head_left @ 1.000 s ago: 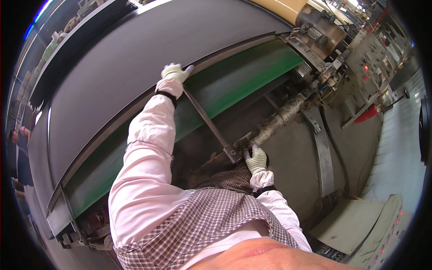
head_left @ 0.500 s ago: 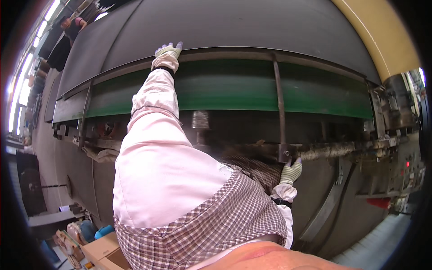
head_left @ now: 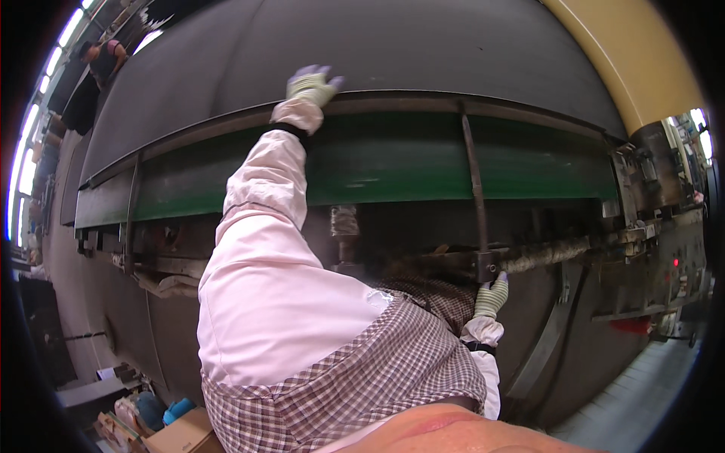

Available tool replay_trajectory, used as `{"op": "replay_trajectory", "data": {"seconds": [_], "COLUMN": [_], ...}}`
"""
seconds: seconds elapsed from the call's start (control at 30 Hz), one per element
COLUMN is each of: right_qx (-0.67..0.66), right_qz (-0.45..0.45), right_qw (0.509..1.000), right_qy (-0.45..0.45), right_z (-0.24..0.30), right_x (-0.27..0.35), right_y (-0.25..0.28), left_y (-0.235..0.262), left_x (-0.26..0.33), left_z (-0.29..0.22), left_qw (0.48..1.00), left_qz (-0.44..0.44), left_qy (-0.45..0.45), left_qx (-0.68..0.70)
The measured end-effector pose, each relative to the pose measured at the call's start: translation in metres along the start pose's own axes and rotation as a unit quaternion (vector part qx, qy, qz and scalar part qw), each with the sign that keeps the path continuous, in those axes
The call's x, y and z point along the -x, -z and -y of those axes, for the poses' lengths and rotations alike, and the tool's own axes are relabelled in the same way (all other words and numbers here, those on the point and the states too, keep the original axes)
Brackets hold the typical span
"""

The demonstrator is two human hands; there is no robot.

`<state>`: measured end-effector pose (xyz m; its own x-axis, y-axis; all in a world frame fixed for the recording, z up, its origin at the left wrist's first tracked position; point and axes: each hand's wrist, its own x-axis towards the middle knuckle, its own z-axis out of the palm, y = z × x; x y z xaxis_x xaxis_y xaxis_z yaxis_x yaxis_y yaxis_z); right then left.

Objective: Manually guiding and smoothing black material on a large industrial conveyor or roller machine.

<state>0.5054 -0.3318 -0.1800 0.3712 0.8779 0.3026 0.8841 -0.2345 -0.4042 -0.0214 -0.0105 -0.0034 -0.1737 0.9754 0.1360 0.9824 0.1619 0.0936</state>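
Note:
My left hand (head_left: 312, 84), in a pale striped glove with lilac fingertips, reaches over the far rail (head_left: 393, 97). Its fingers are spread and hold nothing, over the near edge of a wide dark grey sheet surface (head_left: 423, 45); whether they touch it I cannot tell. Down by my right side, my right hand (head_left: 491, 298), gloved alike, is closed at a metal bar (head_left: 544, 255), just below the block (head_left: 487, 268) at the foot of an upright rod (head_left: 473, 166). Part of its fingers is hidden there. A green belt-like band (head_left: 393, 166) runs under my left forearm.
A large tan roller (head_left: 627, 60) stands at the far right, above machine parts with a red light (head_left: 676, 263). A metal spindle (head_left: 345, 226) rises near my body. At far left a person (head_left: 106, 60) stands beside the sheet. A cardboard box (head_left: 181, 434) is at lower left.
My left hand has shifted right along the sheet's near edge, fingers still spread. My right hand stays at the bar. The whole view has shifted slightly.

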Motion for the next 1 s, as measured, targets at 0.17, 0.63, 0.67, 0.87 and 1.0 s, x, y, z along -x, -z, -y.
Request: {"op": "replay_trajectory", "data": {"seconds": [0.17,0.63,0.67,0.87,1.0], "right_qx": [0.007,-0.067,-0.077,-0.115,-0.131], "right_qz": [-0.006,0.012,0.019,0.027,0.021], "right_qw": [1.000,0.998,0.997,0.993,0.991], "right_qy": [0.019,-0.001,-0.001,-0.019,-0.017], "right_z": [0.004,0.028,0.029,0.032,0.031], "right_x": [-0.003,-0.014,-0.015,-0.017,-0.018], "right_y": [0.000,0.016,0.018,0.023,0.023], "left_y": [0.008,-0.035,-0.026,0.010,0.013], "left_x": [0.008,-0.025,-0.024,-0.028,-0.034], "left_z": [0.123,-0.022,-0.041,-0.148,-0.204], "left_qw": [0.967,0.992,0.986,0.965,0.942], "left_qz": [0.052,0.114,0.148,0.212,0.232], "left_qy": [0.247,0.023,-0.019,-0.097,-0.146], "left_qx": [-0.035,-0.054,-0.080,-0.124,-0.195]}}
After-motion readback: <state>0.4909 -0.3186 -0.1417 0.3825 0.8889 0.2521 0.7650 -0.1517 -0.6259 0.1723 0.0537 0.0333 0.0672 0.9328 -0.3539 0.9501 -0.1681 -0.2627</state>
